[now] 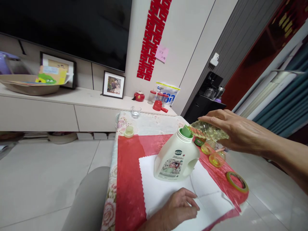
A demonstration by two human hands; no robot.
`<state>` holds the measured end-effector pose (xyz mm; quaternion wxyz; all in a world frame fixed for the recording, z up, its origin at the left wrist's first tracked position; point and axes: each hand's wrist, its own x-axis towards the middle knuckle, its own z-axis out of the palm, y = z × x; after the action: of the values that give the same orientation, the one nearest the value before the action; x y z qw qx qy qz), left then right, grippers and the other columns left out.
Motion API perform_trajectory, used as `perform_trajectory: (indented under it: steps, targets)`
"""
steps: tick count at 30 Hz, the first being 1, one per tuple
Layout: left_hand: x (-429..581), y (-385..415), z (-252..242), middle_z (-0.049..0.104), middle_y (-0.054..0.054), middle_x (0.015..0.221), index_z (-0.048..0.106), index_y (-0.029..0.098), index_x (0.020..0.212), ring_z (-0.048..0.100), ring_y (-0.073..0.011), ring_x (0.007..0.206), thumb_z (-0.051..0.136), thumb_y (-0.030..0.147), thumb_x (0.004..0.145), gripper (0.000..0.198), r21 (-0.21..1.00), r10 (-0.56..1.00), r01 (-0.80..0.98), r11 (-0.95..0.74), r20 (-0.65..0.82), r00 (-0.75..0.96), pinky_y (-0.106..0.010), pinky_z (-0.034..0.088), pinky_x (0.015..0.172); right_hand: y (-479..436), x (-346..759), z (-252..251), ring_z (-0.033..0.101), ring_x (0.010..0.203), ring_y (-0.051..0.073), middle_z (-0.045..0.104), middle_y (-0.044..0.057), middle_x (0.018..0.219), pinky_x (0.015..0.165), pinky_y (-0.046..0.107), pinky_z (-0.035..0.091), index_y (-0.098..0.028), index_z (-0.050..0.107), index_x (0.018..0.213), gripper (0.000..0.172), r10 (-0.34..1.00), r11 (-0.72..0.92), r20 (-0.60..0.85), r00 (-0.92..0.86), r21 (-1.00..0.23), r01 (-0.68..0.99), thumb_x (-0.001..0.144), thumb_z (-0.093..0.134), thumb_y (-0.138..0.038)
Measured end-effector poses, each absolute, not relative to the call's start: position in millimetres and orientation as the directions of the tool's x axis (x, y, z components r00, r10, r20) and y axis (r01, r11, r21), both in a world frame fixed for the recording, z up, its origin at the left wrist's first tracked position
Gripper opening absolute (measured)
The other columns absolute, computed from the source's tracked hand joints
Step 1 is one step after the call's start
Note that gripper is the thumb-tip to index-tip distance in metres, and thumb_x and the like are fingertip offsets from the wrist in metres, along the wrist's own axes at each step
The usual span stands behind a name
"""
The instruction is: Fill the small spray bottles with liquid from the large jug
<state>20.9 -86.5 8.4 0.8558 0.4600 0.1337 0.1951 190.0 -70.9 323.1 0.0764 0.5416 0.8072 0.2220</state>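
My right hand point(228, 130) grips a clear, textured plastic bottle point(209, 129) with a red and green label, tipped nearly on its side. The bottle's near end is close to a green piece point(186, 131) in the neck of a pale green detergent jug point(176, 155). Whether they touch I cannot tell. The jug stands upright, uncapped, on a white scalloped sheet point(211, 200). In front of the jug, my left hand point(180, 205) hovers low over the sheet with loosely bent fingers apart, holding nothing. A pale translucent cap point(129, 131) sits at the table's left edge.
A roll of tape point(237, 182) lies at the right edge of the red cover point(130, 166). Yellow-rimmed clear cups point(217, 158) stand behind it. A glass cup point(136, 112) is at the far end. Beyond is a cabinet point(93, 99) with jars, frames and a red pot point(139, 96).
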Motion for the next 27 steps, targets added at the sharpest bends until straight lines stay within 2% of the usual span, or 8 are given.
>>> perform_trajectory:
  steps: [7, 14, 22, 27]
  targets:
    - [22, -86, 8, 0.071, -0.007, 0.092, 0.063, 0.013, 0.108, 0.062, -0.017, 0.075, 0.08, 0.029, 0.06, 0.053, 0.825, 0.46, -0.225, 0.519, -0.047, 0.887, -0.035, 0.044, 0.077, -68, 188, 324, 0.054, 0.113, 0.032, 0.058, 0.009, 0.129, 0.087, 0.046, 0.053, -0.033, 0.048, 0.144, 0.074, 0.884, 0.32, 0.143, -0.445, 0.509, 0.799, 0.074, 0.057, -0.011]
    - [21, -88, 10, 0.07, -0.006, 0.092, 0.063, 0.013, 0.107, 0.062, -0.0163, 0.075, 0.079, 0.03, 0.06, 0.052, 0.829, 0.464, -0.224, 0.513, -0.049, 0.885, -0.035, 0.044, 0.078, -66, 186, 324, 0.053, 0.115, 0.031, 0.058, 0.008, 0.131, 0.091, 0.046, 0.052, -0.032, 0.048, 0.143, 0.07, 0.84, 0.31, 0.176, -0.513, 0.621, 0.72, 0.079, 0.049, -0.006]
    - [19, -87, 14, 0.07, -0.006, 0.093, 0.063, 0.013, 0.107, 0.062, -0.0166, 0.077, 0.075, 0.027, 0.06, 0.051, 0.835, 0.463, -0.207, 0.51, -0.064, 0.884, -0.036, 0.044, 0.079, -66, 183, 327, 0.051, 0.122, 0.034, 0.055, 0.012, 0.138, 0.09, 0.047, 0.052, -0.026, 0.042, 0.149, 0.072, 0.8, 0.28, 0.149, -0.581, 0.763, 0.582, 0.081, 0.05, -0.006]
    - [21, -88, 10, 0.071, -0.006, 0.092, 0.063, 0.013, 0.106, 0.062, -0.0162, 0.075, 0.075, 0.026, 0.06, 0.049, 0.839, 0.469, -0.216, 0.499, -0.052, 0.882, -0.035, 0.044, 0.077, -66, 180, 330, 0.05, 0.126, 0.034, 0.055, 0.011, 0.139, 0.092, 0.047, 0.051, -0.028, 0.044, 0.148, 0.07, 0.785, 0.285, 0.133, -0.605, 0.79, 0.544, 0.082, 0.052, -0.007]
